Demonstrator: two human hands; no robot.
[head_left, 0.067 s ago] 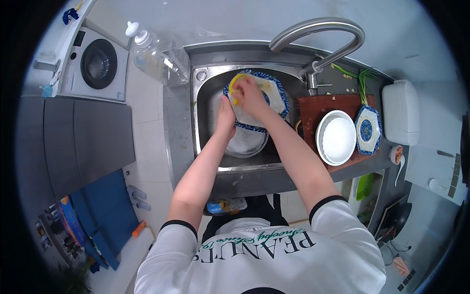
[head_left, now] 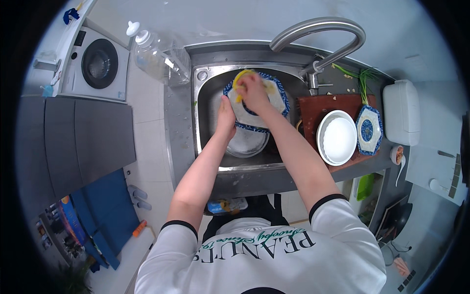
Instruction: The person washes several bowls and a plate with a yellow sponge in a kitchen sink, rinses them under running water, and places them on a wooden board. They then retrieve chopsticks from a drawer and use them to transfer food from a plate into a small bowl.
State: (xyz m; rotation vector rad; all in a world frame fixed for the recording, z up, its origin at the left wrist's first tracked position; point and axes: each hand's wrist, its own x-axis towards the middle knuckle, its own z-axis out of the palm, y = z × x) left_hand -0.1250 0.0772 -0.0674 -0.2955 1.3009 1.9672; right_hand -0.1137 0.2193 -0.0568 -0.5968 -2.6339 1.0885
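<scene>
Left hand (head_left: 226,117) steadies blue-rimmed plate (head_left: 274,100) over steel sink (head_left: 205,127); right hand (head_left: 252,88) presses yellow sponge (head_left: 240,81) on it. White bowl (head_left: 337,138) beside.

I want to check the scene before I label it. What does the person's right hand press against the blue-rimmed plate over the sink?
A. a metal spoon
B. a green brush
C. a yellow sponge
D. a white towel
C: the right hand holds a yellow sponge on the blue-rimmed plate, while the left hand steadies the plate's lower edge over the sink.
</scene>
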